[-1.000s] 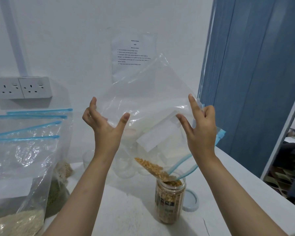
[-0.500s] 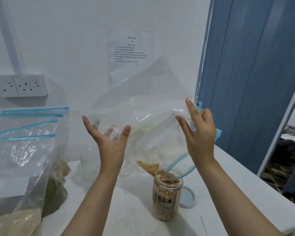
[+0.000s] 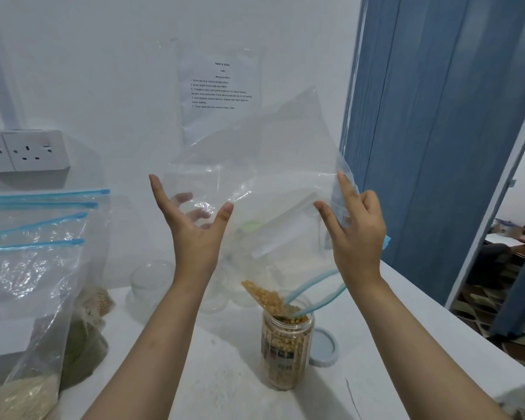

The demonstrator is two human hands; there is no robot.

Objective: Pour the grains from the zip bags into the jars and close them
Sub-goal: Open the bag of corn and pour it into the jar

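Observation:
I hold a clear zip bag [image 3: 255,183] tilted mouth-down over an open plastic jar [image 3: 285,353] on the white table [image 3: 225,389]. Yellow-brown grains [image 3: 264,295] lie in the bag's low corner and run past its blue zip strip into the jar, which is nearly full. My left hand [image 3: 194,237] holds the bag's raised left part, thumb in front and fingers showing through the plastic behind. My right hand [image 3: 358,237] pinches the bag's right edge between thumb and index finger. The jar's pale blue lid [image 3: 325,347] lies flat just right of the jar.
Several zip bags [image 3: 28,268] with grains stand at the left. Empty clear jars [image 3: 152,280] sit by the wall behind my left arm. A wall socket [image 3: 22,150] and a printed sheet [image 3: 222,86] hang on the wall. A blue folding door [image 3: 437,147] borders the table's right.
My left hand's fingers have slipped behind the bag, leaving the thumb in front. The bag hangs a little lower and grains keep sliding into the jar.

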